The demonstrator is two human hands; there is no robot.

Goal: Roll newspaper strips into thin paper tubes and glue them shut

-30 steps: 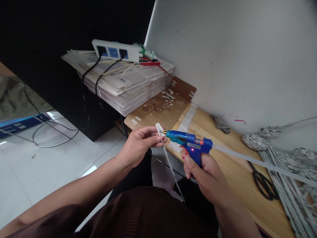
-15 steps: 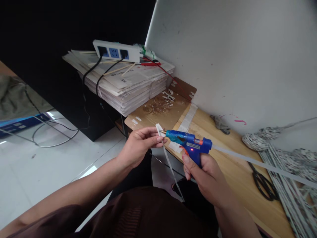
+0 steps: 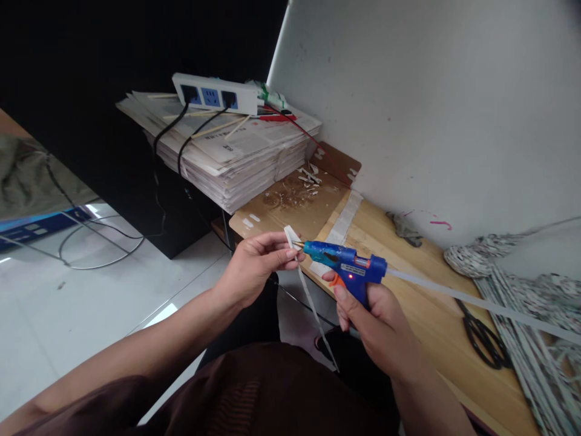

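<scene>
My left hand (image 3: 256,266) pinches the upper end of a thin rolled paper strip (image 3: 312,301), which hangs down and to the right past my lap. My right hand (image 3: 374,321) grips a blue hot glue gun (image 3: 347,268) by its handle, a finger at the orange trigger, its red light on. The gun's metal nozzle touches the strip's folded top just beside my left fingertips. A long clear glue stick (image 3: 476,303) sticks out of the gun's back toward the right.
A wooden table (image 3: 422,309) runs along the white wall. Black scissors (image 3: 482,336) and a bundle of rolled paper rods (image 3: 535,327) lie at right. A newspaper stack (image 3: 231,148) with a power strip (image 3: 218,94) on it sits beyond a cardboard sheet (image 3: 295,203) with scraps.
My right forefinger has lifted off a little so the orange trigger shows more. The gun and both hands stay almost where they were.
</scene>
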